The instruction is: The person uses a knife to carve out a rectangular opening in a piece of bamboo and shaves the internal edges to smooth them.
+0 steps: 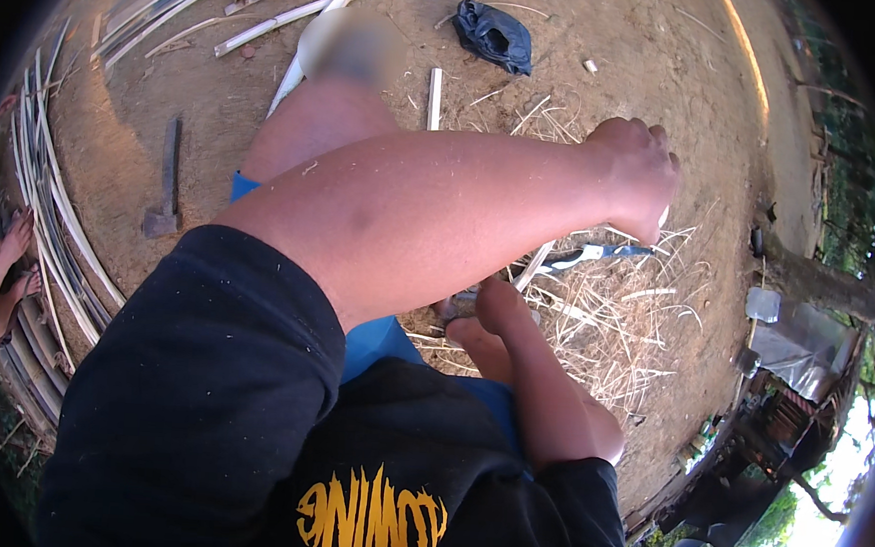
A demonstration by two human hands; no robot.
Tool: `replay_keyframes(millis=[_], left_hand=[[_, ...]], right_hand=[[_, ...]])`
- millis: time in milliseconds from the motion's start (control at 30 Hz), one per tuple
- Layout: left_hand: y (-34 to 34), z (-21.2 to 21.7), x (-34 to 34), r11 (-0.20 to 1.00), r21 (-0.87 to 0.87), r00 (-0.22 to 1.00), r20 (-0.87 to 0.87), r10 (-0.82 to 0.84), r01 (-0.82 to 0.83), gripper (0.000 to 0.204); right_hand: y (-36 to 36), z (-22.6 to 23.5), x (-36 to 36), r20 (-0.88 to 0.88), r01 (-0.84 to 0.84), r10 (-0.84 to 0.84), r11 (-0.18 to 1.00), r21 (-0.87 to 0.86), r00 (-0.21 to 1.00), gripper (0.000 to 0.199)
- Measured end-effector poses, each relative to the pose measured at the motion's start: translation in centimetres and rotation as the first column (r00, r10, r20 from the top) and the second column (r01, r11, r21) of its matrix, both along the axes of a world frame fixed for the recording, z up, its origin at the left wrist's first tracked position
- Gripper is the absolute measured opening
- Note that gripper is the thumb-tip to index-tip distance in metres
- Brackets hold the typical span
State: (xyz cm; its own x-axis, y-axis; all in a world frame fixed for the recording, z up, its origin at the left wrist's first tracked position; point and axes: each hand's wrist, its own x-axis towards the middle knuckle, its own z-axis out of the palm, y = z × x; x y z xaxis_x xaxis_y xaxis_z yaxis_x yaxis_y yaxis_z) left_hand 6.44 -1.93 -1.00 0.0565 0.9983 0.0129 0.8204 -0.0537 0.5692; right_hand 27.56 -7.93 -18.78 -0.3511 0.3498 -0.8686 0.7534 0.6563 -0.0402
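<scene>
My left arm stretches across the view to the right. Its hand (636,175) is closed in a fist above the straw-like shavings (624,330), and a small pale edge shows beneath the fingers. What the fist grips is hidden. Lower down, my right hand (502,306) is bent into a closed shape beside a pale strip (532,267); my left forearm partly covers that spot. A greyish bit shows beside the right hand, too hidden to name. On the shavings under my left hand lies a narrow blue, white and black object (599,253), its kind unclear.
Long pale split strips (47,189) lie along the left and top. A hatchet-like tool (167,182) rests on the dirt. A black plastic bag (492,36) sits far off. Another person's hands (19,238) show at the left edge. A log (818,277) and a shelter stand right.
</scene>
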Motion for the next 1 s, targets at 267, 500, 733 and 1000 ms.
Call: replay_keyframes(millis=[267, 500, 733, 1000], left_hand=[[0.5, -0.1, 0.8, 0.999, 0.013, 0.999, 0.03, -0.041, 0.04, 0.083], [0.3, 0.7, 0.4, 0.994, -0.047, 0.994, 0.039, -0.1, 0.102, 0.089], [0.1, 0.5, 0.3, 0.992, -0.03, 0.992, 0.026, -0.12, 0.121, 0.085], [1.2, 0.5, -0.5, 0.979, -0.125, 0.987, 0.054, -0.154, 0.16, 0.074]], right_hand=[[2.5, 8.1, 1.1, -0.091, 0.011, 0.005, 0.984, 0.179, 0.996, 0.062], [3.2, 11.7, 0.4, -0.089, -0.03, 0.055, 0.964, 0.264, 0.994, 0.06], [3.3, 10.9, 0.1, -0.064, -0.085, 0.106, 0.959, 0.269, 0.992, 0.06], [3.4, 11.5, -0.2, -0.055, -0.094, 0.118, 0.944, 0.315, 0.992, 0.06]])
